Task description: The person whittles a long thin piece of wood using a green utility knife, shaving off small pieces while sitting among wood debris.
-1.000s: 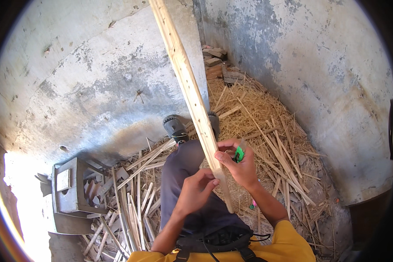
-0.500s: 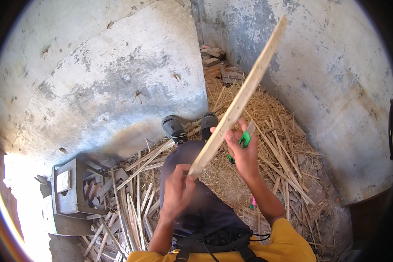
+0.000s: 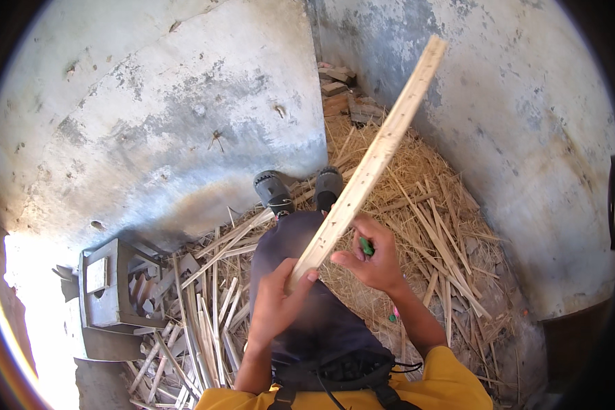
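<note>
A long pale wooden strip with a row of small dark holes or marks slants up to the far right. My left hand grips its near end, thumb laid along the top. Just right of the strip, my right hand is curled around a green-handled knife. Only a bit of the green handle shows between the fingers; the blade is hidden. The strip passes above my dark-trousered leg, and the right fingers are close to its edge; whether they touch it I cannot tell.
Loose wooden strips are heaped at left, more strips lie at right over straw-like shavings. A grey box-like frame stands at left. Worn walls meet in a corner ahead, with bricks or wood pieces there.
My right hand has come down toward me and turned, hiding the knife's blade. The strip has rolled a little, so its marked face shows more. My left hand keeps its hold.
</note>
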The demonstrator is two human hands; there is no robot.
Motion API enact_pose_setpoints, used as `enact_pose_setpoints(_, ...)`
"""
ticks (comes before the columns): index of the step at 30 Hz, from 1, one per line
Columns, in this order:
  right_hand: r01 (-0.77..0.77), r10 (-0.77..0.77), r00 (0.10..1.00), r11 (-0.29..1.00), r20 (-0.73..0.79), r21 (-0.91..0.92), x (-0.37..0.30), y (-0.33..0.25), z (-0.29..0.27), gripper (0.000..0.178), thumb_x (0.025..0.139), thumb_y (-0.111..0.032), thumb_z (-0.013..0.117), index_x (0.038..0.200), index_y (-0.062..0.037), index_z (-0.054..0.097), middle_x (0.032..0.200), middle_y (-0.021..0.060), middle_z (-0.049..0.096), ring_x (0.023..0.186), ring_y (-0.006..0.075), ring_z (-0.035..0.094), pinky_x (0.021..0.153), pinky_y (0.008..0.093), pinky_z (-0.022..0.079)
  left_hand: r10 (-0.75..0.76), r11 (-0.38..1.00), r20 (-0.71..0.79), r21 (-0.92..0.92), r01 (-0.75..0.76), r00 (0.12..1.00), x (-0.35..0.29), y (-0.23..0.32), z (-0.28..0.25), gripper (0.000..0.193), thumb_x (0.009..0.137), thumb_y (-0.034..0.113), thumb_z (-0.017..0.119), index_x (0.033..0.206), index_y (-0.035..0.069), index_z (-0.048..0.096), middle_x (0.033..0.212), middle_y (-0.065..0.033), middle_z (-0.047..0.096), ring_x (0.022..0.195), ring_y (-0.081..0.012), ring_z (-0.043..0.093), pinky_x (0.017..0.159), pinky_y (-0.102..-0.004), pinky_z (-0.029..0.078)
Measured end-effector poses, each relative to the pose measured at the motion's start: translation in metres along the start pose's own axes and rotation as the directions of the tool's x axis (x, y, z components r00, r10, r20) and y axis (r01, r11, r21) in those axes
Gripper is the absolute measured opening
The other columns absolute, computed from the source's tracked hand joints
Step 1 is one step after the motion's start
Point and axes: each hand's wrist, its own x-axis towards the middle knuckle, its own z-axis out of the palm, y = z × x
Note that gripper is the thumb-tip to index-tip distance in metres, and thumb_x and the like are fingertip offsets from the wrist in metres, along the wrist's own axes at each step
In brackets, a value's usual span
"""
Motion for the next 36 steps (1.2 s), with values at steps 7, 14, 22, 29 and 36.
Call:
enact_pose_setpoints(7,0.030,-0.011,0.996,0.978,0.093,-0.208,-0.028,-0.010,-0.015,0.054,0.100,-0.033,0.077,0.141,-0.0030,0.060,0.102,0.0130,0.067,0.081,0.0242,0.068,0.071,0.0380,0.054,-0.077,0.992,0.022,-0.094,0.079,0.997,-0.007,-0.009,0.003,0.021,0.106,0.024,0.071,0.105,0.004,0.068,0.066,0.0054,0.058,0.052,-0.0025,0.051,0.047,-0.0231,0.039)
enact_pose_setpoints(14,0.168,-0.178,0.981,0.978,-0.079,-0.121,-0.038,0.003,0.005,0.039,0.096,-0.024,0.083,0.122,-0.0065,0.059,0.093,0.0125,0.069,0.077,0.0288,0.071,0.067,0.0378,0.056,-0.181,0.966,0.076,-0.174,0.192,0.980,-0.015,-0.001,0.007,0.024,0.103,0.022,0.075,0.109,-0.001,0.072,0.073,0.0019,0.064,0.067,-0.0030,0.052,0.057,-0.0258,0.042)
enact_pose_setpoints(22,0.289,-0.348,0.929,0.895,-0.126,-0.338,-0.037,-0.007,0.005,0.022,0.084,-0.015,0.090,0.097,-0.0063,0.075,0.089,0.0109,0.074,0.065,0.0236,0.072,0.052,0.0329,0.052,-0.050,0.994,-0.007,-0.103,0.049,0.999,-0.019,-0.003,0.009,0.020,0.105,0.021,0.071,0.104,0.002,0.067,0.067,0.0044,0.060,0.055,-0.0023,0.051,0.050,-0.0232,0.038)
enact_pose_setpoints(29,0.288,-0.367,0.918,0.878,-0.151,-0.382,-0.036,-0.013,0.009,0.023,0.080,-0.013,0.092,0.097,-0.0072,0.079,0.084,0.0101,0.072,0.060,0.0211,0.069,0.049,0.0314,0.049,-0.074,0.996,-0.043,-0.060,0.072,0.996,-0.024,0.007,0.007,0.023,0.104,0.023,0.071,0.098,0.001,0.068,0.067,0.0030,0.060,0.059,-0.0048,0.053,0.054,-0.0264,0.041)
enact_pose_setpoints(36,0.268,-0.390,0.905,0.835,-0.173,-0.481,-0.032,-0.010,0.005,0.023,0.080,-0.014,0.093,0.099,-0.0079,0.081,0.081,0.0082,0.070,0.058,0.0206,0.066,0.048,0.0317,0.046,-0.095,0.995,-0.068,-0.039,0.092,0.993,-0.028,0.003,0.007,0.025,0.104,0.024,0.074,0.103,-0.001,0.070,0.065,-0.0042,0.060,0.061,-0.0062,0.050,0.054,-0.0300,0.040)
